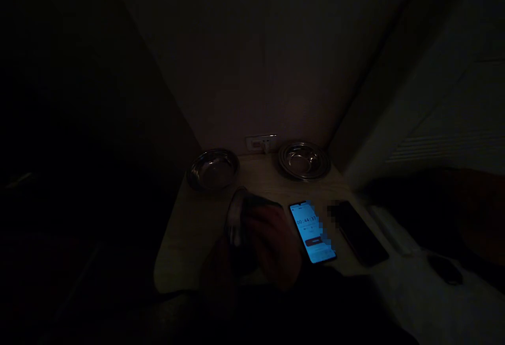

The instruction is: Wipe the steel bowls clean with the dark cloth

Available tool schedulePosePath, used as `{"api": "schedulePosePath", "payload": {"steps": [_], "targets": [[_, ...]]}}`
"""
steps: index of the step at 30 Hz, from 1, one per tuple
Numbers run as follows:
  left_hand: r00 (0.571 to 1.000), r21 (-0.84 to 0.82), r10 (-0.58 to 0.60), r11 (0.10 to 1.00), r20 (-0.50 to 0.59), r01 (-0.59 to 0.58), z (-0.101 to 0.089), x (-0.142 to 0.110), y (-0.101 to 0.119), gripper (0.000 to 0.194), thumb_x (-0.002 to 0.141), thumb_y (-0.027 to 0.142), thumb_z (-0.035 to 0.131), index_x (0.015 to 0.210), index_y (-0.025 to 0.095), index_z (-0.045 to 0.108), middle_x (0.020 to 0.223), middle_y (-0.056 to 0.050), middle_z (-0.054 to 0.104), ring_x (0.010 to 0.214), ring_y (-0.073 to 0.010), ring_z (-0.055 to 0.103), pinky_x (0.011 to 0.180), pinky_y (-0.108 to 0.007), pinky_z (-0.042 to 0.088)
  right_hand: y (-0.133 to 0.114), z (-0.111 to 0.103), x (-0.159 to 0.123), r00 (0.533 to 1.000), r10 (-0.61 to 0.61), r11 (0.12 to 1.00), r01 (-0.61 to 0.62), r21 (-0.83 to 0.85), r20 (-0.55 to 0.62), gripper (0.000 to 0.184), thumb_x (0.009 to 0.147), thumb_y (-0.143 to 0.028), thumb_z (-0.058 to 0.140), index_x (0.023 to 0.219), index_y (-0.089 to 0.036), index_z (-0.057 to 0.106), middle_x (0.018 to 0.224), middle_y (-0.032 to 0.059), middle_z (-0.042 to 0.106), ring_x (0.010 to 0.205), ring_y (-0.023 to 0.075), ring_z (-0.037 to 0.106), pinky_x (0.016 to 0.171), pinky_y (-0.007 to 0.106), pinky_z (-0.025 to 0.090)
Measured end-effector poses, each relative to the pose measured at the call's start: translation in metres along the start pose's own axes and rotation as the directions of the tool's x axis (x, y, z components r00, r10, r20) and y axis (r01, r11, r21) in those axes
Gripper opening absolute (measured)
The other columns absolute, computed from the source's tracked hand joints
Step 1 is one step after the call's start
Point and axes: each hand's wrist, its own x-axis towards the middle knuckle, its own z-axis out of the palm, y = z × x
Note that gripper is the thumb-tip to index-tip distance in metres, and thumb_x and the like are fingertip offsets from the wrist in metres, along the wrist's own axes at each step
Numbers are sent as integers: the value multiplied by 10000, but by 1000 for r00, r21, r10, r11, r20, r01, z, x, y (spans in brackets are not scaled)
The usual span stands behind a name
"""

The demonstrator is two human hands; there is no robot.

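In the middle of the small wooden table (183,240), a shiny rounded thing (235,219) stands tilted between my two hands. It looks like a metal bowl, but the dark hides its full shape. My left hand (216,266) is very dim and lies along its lower left side. Over its right part, my right hand (278,247) has its fingers bent inward, slightly blurred. Whatever those fingers may hold is hidden. Just right of that hand lies a lit phone (311,234) with a running timer on its screen.
A steel bowl (213,170) sits at the back left, and stacked steel dishes (303,162) at the back right. Between them a wall socket (261,142) has a plug in it. A dark phone (363,234) lies right of the lit one; a small dark object (445,270) lies further right.
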Motion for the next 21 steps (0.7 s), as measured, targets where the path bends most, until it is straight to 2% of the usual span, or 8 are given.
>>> {"api": "schedulePosePath", "payload": {"steps": [3, 5, 8, 11, 14, 18, 19, 21], "targets": [[1000, 13, 4, 1000, 12, -4, -2, -2, -2, 286, 823, 420, 509, 887, 185, 659, 935, -81, 665, 924, -205, 605, 796, -340, 490, -10, -3, -23, 981, -191, 981, 191, -17, 22, 281, 875, -211, 474, 1114, -251, 615, 991, 51, 675, 948, 203, 544, 744, 340, 516], [999, 8, 9, 1000, 40, -10, -2, -1, -4, 286, 846, 402, 503, 955, 167, 625, 1005, -77, 635, 923, -172, 592, 824, -362, 479, -8, -4, -24, 970, -243, 970, 243, -11, 18, 280, 858, -195, 499, 1106, -244, 619, 977, 49, 678, 924, 202, 544, 734, 337, 514], [996, -22, 20, 1000, 82, -18, 1, 3, -5, 297, 872, 387, 471, 1015, 157, 594, 1044, -72, 606, 906, -154, 584, 808, -355, 483, 4, -3, -4, 993, -113, 993, 113, 30, 17, 248, 845, -174, 511, 1042, -239, 645, 1021, 58, 657, 981, 208, 538, 805, 374, 496], [995, -53, 19, 998, 100, -14, 2, 5, -2, 307, 875, 404, 453, 981, 159, 605, 981, -64, 623, 870, -155, 593, 784, -341, 486, 14, -2, 15, 1000, 30, 996, -30, 87, 0, 233, 844, -155, 511, 1009, -240, 653, 1032, 61, 646, 996, 198, 554, 846, 383, 481], [997, -76, 4, 997, 78, 2, 3, 7, 3, 336, 864, 421, 405, 884, 171, 628, 871, -67, 643, 855, -199, 605, 753, -333, 494, 15, -2, 14, 999, 47, 994, -48, 100, 14, 249, 849, -148, 510, 1041, -241, 639, 1060, 65, 637, 1018, 197, 555, 860, 383, 476], [998, -94, 2, 996, 61, 4, 4, 14, 2, 288, 816, 368, 365, 828, 177, 580, 828, -101, 629, 785, -230, 600, 725, -371, 495, 9, -2, -2, 1000, 25, 996, -25, 90, -6, 285, 852, -130, 507, 1085, -251, 618, 1064, 69, 636, 1014, 197, 566, 848, 376, 490], [997, -66, 40, 997, 59, -36, 4, 16, -2, 263, 793, 362, 389, 822, 178, 575, 836, -111, 628, 791, -243, 596, 746, -394, 488, 7, -3, -6, 1000, 18, 997, -18, 81, -10, 298, 853, -127, 504, 1102, -253, 611, 1070, 71, 634, 1014, 198, 568, 845, 377, 493], [993, 31, 114, 993, -31, -113, 7, 16, -12, 252, 684, 358, 555, 870, 190, 587, 952, -130, 634, 918, -290, 578, 852, -437, 449, 5, -3, -13, 1000, 2, 999, -2, 52, -7, 328, 856, -125, 496, 1139, -260, 594, 1092, 75, 628, 1025, 204, 566, 846, 384, 498]]}}
